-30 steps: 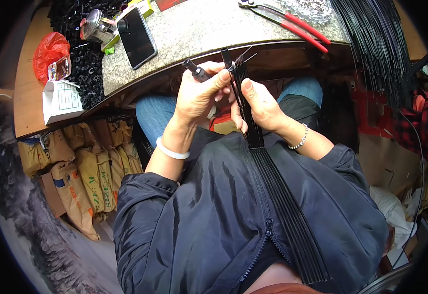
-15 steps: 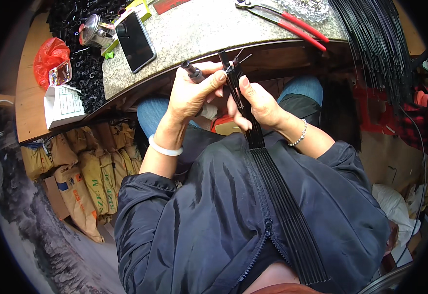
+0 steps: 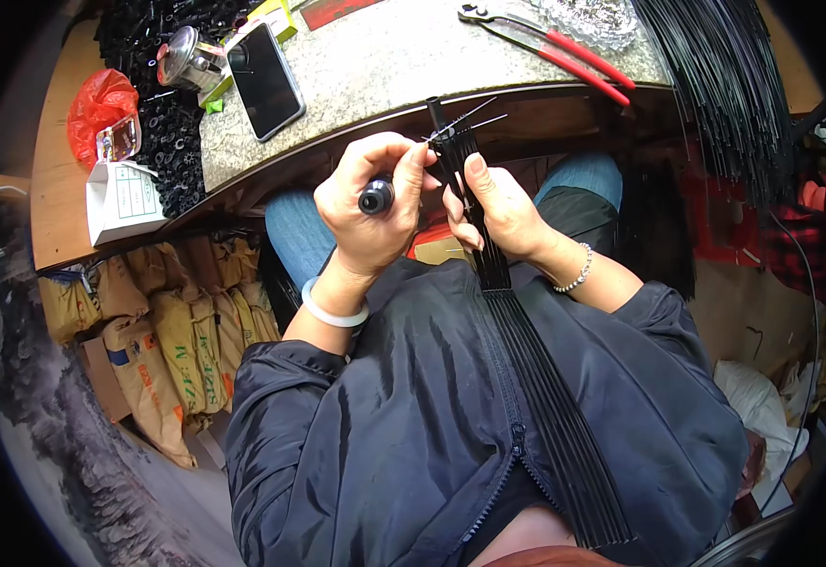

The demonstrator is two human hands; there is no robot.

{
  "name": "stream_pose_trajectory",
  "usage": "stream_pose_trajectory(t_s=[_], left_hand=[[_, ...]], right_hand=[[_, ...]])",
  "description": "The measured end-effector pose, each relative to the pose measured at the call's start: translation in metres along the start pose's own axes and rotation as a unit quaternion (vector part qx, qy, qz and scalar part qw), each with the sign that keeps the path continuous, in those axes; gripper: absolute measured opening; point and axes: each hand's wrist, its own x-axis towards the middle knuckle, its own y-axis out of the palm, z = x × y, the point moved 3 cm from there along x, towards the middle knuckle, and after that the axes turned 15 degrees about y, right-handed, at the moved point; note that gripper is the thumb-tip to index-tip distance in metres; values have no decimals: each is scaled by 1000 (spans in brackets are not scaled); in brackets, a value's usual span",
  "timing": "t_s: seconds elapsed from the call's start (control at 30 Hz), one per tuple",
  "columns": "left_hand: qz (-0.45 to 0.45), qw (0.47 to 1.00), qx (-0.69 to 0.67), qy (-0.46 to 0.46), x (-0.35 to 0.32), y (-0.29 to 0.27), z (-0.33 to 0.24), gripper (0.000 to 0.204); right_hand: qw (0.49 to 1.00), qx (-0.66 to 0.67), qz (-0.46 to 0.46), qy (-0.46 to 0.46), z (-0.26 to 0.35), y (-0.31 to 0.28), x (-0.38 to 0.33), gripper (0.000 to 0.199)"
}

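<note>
A long flat bundle of thin black rods [image 3: 557,397] runs from my chest up to the table edge. My right hand [image 3: 509,213] is closed around its upper part, thumb on top. At its upper end, a short black tube [image 3: 437,113] sticks up and thin pale pins [image 3: 484,121] jut out to the right. My left hand [image 3: 361,189] is curled round a dark, round-ended tool handle [image 3: 375,197], seen end-on. Its thumb and forefinger are pinched together just left of the bundle's top. The tool's working end is hidden, and what lies in the pinch is too small to make out.
On the stone-topped table lie a phone [image 3: 265,83], red-handled pliers [image 3: 564,57] and a glass dish [image 3: 602,21]. Small black parts [image 3: 163,151], a white box [image 3: 128,200] and a red bag [image 3: 99,106] are at left. Black rods [image 3: 715,85] hang over the right edge.
My left hand has turned, so the tool handle now points toward me and lower. The pale pins at the bundle's top stick out farther right. My right hand has barely moved.
</note>
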Motion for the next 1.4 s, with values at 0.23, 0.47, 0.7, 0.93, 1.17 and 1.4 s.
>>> stream_pose_trajectory(t_s=[0.23, 0.47, 0.7, 0.93, 1.17, 1.4], left_hand=[[-5, 984, -173, -48, 12, -20, 19, 33], [22, 886, -401, -233, 47, 4, 18, 35], [66, 889, -355, -280, 37, 7, 32, 43], [84, 909, -312, -262, 36, 11, 28, 42], [69, 910, -314, -263, 38, 12, 23, 41], [72, 928, -256, -260, 35, 8, 35, 44]], right_hand=[[1000, -8, -5, 7, 0, 4, -1, 60], [999, -32, 6, -16, 2, 10, -4, 60], [1000, -10, -3, -16, 0, 6, -3, 61], [1000, -9, -15, -8, -2, 2, -1, 60], [1000, -6, -14, -8, 1, 2, -2, 60], [1000, -7, -13, -11, 4, 3, -1, 60]])
